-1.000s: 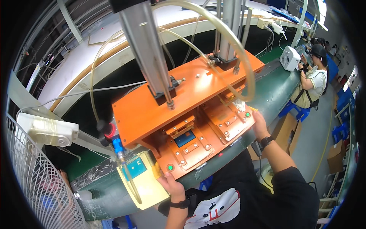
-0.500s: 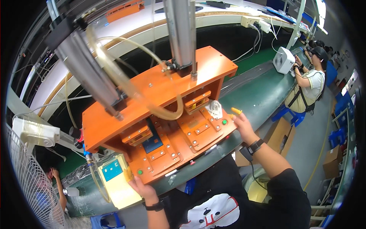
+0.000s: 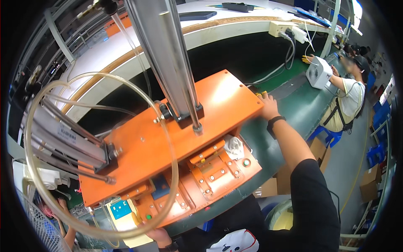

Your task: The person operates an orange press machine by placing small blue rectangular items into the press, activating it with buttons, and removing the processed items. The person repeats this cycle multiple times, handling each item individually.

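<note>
An orange two-station press (image 3: 197,111) stands before me, with metal cylinders on top and green buttons at its front corners. My left hand (image 3: 156,233) is at the front left corner, beside the left button (image 3: 148,217). Its yellow-covered finger is stretched out and a hose partly crosses it. My right hand (image 3: 269,106) reaches past the press's right end, fingers apart with yellow-covered tips; I see nothing held. A dark blue plate (image 3: 160,187) lies in the left station. A crumpled white cloth (image 3: 234,147) lies beside the right station.
A clear hose (image 3: 27,138) loops in front of the press. Left of it, a teal card (image 3: 120,208) lies on pale yellow sheets. A white fan (image 3: 319,72) stands on the green bench (image 3: 289,107), near a seated co-worker (image 3: 350,98). Behind are a power strip (image 3: 280,29) and white shelf.
My right hand has moved from beside the right button to the far right end of the press. My left hand stays by the left corner. The view has shifted closer over the press.
</note>
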Motion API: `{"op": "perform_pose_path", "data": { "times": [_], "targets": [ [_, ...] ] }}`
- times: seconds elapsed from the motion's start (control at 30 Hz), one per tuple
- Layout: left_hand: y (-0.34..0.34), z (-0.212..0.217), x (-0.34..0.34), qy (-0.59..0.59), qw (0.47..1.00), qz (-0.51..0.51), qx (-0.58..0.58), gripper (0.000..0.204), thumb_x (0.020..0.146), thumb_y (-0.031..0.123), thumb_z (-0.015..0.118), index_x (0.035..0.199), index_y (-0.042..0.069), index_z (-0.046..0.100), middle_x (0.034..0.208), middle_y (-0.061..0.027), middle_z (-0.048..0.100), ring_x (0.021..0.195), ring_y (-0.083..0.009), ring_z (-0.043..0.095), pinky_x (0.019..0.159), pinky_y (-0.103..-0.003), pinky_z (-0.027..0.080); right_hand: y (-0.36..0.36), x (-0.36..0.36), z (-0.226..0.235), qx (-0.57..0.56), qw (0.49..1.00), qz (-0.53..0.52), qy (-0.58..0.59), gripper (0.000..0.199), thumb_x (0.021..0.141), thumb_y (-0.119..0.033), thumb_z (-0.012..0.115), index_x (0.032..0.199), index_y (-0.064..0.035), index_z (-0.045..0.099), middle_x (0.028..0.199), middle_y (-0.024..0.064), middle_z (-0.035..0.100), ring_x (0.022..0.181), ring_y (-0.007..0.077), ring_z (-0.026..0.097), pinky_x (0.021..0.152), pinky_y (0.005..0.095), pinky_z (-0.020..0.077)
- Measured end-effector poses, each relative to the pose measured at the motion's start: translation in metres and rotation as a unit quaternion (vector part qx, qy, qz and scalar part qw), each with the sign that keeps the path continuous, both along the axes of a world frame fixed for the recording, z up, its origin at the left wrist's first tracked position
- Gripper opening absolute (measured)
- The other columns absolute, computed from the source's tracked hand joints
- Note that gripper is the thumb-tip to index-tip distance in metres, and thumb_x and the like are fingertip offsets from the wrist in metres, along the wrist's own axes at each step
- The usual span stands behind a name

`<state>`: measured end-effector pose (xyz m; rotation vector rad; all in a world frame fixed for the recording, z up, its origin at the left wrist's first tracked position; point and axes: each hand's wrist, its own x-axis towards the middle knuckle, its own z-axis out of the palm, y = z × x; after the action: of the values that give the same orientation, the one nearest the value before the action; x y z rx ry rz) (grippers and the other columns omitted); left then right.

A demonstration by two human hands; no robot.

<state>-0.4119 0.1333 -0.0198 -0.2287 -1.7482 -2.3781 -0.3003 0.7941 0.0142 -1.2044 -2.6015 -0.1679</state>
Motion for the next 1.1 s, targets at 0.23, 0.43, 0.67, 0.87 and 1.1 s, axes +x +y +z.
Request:
{"op": "perform_pose_path", "data": {
  "times": [0.23, 0.43, 0.67, 0.87, 1.1],
  "targets": [
    [0.014, 0.033, 0.012, -0.068, 0.995, 0.033, 0.068, 0.047, 0.097, 0.024, 0.062, 0.138, 0.002, 0.052, 0.131, -0.0163, 0.064, 0.118, -0.0276, 0.062, 0.103, -0.043, 0.048, 0.019, -0.051, -0.003, 0.038, 0.996, -0.025, -0.076, 0.027, 0.098, -0.020, 0.055, 0.120, -0.0188, 0.072, 0.139, 0.0103, 0.058, 0.128, 0.0323, 0.055, 0.097, 0.0466, 0.0475],
    [-0.009, 0.001, 0.001, -0.029, 0.999, 0.002, -0.013, 0.059, 0.105, 0.026, 0.045, 0.157, 0.000, 0.033, 0.151, -0.0195, 0.048, 0.139, -0.0297, 0.049, 0.116, -0.044, 0.041, 0.015, -0.030, 0.013, 0.078, 0.989, 0.091, 0.085, 0.021, 0.092, -0.014, 0.064, 0.112, -0.0127, 0.070, 0.118, 0.0097, 0.064, 0.116, 0.0338, 0.061, 0.091, 0.0465, 0.0500],
    [0.002, -0.002, -0.005, 0.008, 0.999, -0.041, 0.029, 0.050, 0.111, 0.024, 0.042, 0.151, -0.005, 0.040, 0.148, -0.0191, 0.051, 0.135, -0.0296, 0.052, 0.115, -0.046, 0.042, -0.073, 0.071, 0.092, -0.414, 0.756, 0.196, 0.467, 0.023, 0.104, -0.012, 0.064, 0.123, 0.0003, 0.061, 0.108, 0.0025, 0.067, 0.094, 0.0093, 0.064, 0.082, 0.0289, 0.0531],
    [0.002, 0.013, 0.002, 0.010, 0.999, -0.050, -0.011, 0.043, 0.112, 0.021, 0.038, 0.148, -0.003, 0.046, 0.142, -0.0176, 0.057, 0.129, -0.0263, 0.057, 0.111, -0.042, 0.046, -0.233, 0.151, 0.193, -0.420, 0.760, 0.145, 0.474, 0.019, 0.107, -0.018, 0.056, 0.118, -0.0015, 0.058, 0.081, 0.0025, 0.061, 0.056, 0.0100, 0.055, 0.051, 0.0238, 0.0424],
    [-0.001, 0.020, -0.001, 0.050, 0.993, -0.107, -0.005, 0.049, 0.108, 0.014, 0.045, 0.152, -0.006, 0.037, 0.150, -0.0205, 0.048, 0.139, -0.0293, 0.048, 0.119, -0.043, 0.035, -0.360, 0.146, 0.236, -0.295, 0.707, 0.624, 0.151, 0.011, 0.082, -0.003, 0.067, 0.092, -0.0013, 0.067, 0.075, 0.0103, 0.063, 0.060, 0.0307, 0.060, 0.055, 0.0399, 0.0468]
  ]
}}
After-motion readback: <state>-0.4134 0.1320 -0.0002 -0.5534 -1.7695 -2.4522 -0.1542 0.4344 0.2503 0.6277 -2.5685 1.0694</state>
